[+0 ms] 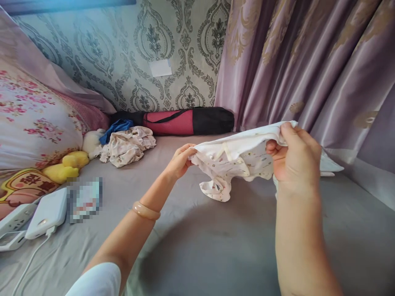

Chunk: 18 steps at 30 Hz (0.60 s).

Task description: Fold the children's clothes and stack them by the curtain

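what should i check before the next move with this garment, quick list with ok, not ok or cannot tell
1. Left hand has hold: ok, it pinches one end of the garment.
2. Right hand has hold: ok, it grips the other end.
3. Garment smooth: not ok, its lower part hangs in folds.
4. Garment clear of the crumpled clothes: ok, they lie apart, to the left.
5. Garment clear of the white item behind the right hand: cannot tell, the hand blocks the view.

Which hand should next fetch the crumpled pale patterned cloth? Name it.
Probably the left hand, nearer that crumpled pale patterned cloth than the right hand; both hold the white patterned fabric garment.
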{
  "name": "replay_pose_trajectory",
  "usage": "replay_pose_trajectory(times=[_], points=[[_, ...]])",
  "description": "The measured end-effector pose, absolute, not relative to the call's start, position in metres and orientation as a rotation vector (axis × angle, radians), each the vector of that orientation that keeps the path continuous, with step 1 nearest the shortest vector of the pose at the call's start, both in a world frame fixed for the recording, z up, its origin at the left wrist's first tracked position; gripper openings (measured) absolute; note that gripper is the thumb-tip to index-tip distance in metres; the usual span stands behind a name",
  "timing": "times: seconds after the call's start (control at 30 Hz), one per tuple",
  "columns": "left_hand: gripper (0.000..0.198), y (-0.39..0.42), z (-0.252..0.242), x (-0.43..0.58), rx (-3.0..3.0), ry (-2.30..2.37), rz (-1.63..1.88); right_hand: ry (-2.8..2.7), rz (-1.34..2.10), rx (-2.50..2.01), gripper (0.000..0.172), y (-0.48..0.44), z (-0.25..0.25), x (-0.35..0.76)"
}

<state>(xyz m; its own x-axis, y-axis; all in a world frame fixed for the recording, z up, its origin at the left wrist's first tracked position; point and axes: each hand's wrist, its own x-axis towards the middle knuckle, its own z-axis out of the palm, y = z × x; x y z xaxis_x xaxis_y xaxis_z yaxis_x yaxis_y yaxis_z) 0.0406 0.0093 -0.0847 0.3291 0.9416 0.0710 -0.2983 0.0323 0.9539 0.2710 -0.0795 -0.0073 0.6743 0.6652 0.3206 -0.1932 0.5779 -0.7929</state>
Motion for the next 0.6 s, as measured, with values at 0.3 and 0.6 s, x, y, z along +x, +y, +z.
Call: replay_pose_trajectory(times=[0.3, 0.6], points=[[0.034, -0.024, -0.082, 0.041, 1.569, 0.619, 0.615, -0.482, 0.273, -0.934, 0.007, -0.066, -0.018, 0.28], [0.025, -0.043, -0.129, 0.116, 1.798, 0.634, 0.308, -0.573, 0.206, -0.817, 0.008, -0.067, -0.012, 0.271]])
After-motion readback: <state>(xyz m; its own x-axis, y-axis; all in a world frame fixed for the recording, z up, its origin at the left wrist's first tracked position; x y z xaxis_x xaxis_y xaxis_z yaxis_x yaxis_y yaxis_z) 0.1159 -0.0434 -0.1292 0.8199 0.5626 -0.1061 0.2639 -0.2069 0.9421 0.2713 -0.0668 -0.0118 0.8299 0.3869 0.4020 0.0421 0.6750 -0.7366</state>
